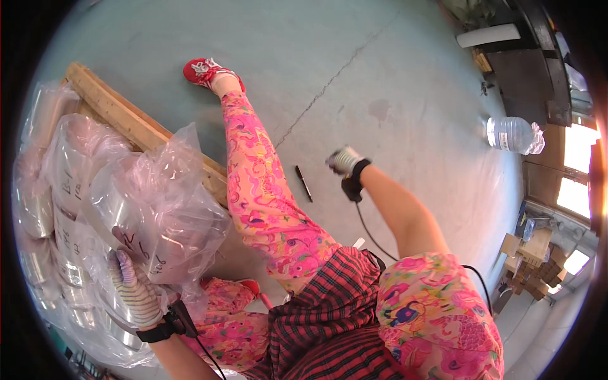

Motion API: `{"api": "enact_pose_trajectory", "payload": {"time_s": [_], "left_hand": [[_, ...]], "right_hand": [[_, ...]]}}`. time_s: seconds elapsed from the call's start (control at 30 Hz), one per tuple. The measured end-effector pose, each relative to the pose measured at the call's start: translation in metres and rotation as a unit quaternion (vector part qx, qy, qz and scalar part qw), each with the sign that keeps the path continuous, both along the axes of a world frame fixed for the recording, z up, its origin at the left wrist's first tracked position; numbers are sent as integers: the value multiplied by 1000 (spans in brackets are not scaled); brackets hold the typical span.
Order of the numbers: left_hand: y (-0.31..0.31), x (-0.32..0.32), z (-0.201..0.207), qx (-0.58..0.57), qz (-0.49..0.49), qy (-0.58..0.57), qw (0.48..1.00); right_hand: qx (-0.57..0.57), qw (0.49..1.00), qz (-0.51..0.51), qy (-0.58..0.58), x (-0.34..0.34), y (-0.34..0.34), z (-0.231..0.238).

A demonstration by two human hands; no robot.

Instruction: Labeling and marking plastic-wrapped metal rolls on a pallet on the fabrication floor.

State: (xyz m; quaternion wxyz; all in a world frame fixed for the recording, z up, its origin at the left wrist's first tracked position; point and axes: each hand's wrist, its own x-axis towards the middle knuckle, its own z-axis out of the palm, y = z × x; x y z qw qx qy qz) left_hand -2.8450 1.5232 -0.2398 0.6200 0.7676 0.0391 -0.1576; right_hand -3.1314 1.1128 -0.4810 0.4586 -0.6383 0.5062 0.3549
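Note:
My left hand, in a striped, stained knit glove, lies against a clear plastic bag at the left. Its fingers are stretched out along the plastic. Dark handwritten marks show on the bag and on wrapped rolls beside it. Over the floor in the middle hovers my right hand, gloved the same way. Its fingers are foreshortened and blurred, so their pose is unclear. Just left of and below that hand, a dark pen lies on the floor, apart from it.
A wooden pallet edges the wrapped rolls. My outstretched leg, with a red shoe, crosses the floor beside it. A large clear water bottle lies at the right. Cardboard boxes are stacked farther back. Black cables run from both wrists.

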Motion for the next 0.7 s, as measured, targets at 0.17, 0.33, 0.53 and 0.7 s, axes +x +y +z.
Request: {"api": "enact_pose_trajectory", "payload": {"time_s": [0.17, 0.33, 0.53, 0.7], "left_hand": [[-15, -13, 40, 135, -75, -54, 986], [-55, -10, 9, 106, -54, 32, 992], [-49, -5, 30, 5, -24, 88, 996], [-60, -47, 78, -39, -75, 159, 984]], "right_hand": [[-28, 981, 177, 76, 21, 108, -16], [-105, 963, 206, 141, -2, 88, -26], [-72, 978, 176, 88, -7, 89, -44], [-117, 974, -145, -130, -33, 52, 30]]}}
